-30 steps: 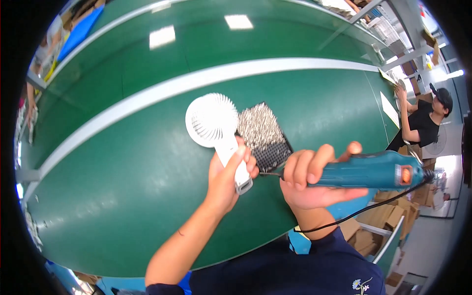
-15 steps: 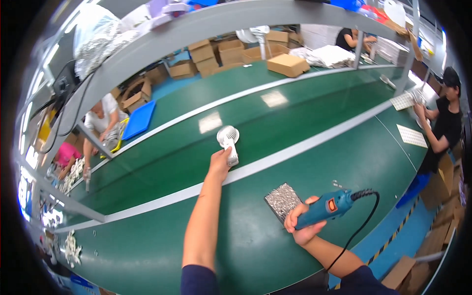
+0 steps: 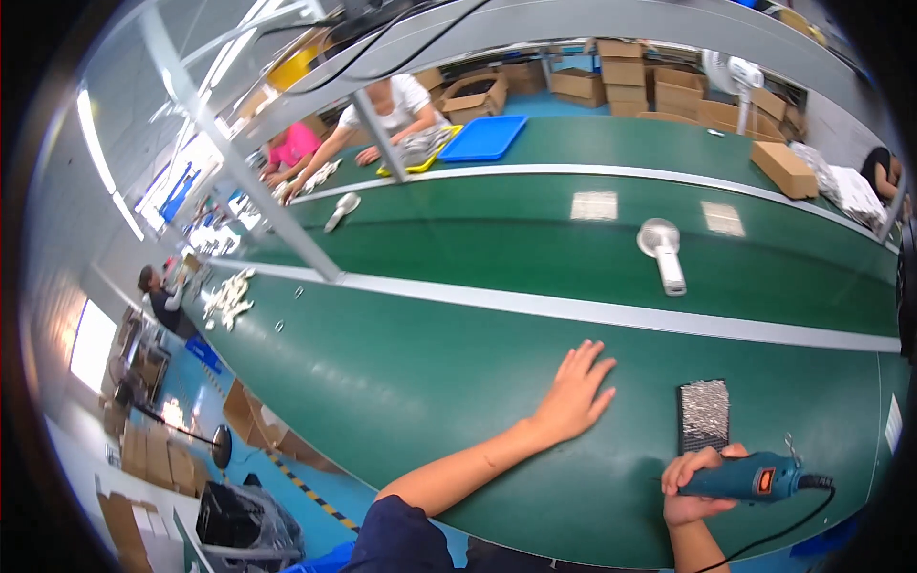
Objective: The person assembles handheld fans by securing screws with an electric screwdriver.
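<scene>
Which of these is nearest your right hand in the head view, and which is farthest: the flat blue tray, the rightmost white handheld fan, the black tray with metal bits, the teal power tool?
1. Teal power tool: in the right hand.
2. Black tray with metal bits: just beyond it.
3. White handheld fan: farther ahead.
4. Flat blue tray: farthest, ahead and left.

Bright glare on green surface (image 3: 516, 244)

left hand (image 3: 571, 401): empty, spread | right hand (image 3: 690, 482): grips teal electric screwdriver (image 3: 740, 477) | screw tray (image 3: 695, 443): just beyond
</scene>
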A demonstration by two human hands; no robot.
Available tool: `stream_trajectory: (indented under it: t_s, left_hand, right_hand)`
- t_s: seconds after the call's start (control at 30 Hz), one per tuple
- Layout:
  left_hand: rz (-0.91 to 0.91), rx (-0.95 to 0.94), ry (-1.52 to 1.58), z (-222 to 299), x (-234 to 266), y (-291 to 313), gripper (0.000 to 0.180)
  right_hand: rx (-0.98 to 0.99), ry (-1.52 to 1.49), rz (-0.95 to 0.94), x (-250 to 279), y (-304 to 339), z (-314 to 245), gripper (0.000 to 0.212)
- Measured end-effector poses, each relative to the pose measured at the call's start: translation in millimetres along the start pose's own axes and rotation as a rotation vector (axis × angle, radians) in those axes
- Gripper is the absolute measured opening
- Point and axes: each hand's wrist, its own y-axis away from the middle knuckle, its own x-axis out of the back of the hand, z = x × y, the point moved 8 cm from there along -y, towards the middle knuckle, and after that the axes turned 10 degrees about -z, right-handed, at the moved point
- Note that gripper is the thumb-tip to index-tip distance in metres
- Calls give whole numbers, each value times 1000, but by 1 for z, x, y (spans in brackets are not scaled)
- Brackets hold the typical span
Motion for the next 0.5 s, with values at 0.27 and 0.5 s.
stream_trajectory:
  t_s: [0.27,0.5]
  left_hand:
    - [157,122,-201,-111,94,42,36]
    - [393,459,-359,-310,208,74,38]
  right_hand:
    - [-41,101,-119,-2,13,21,72]
    - [-193,222,63,21,12,10,77]
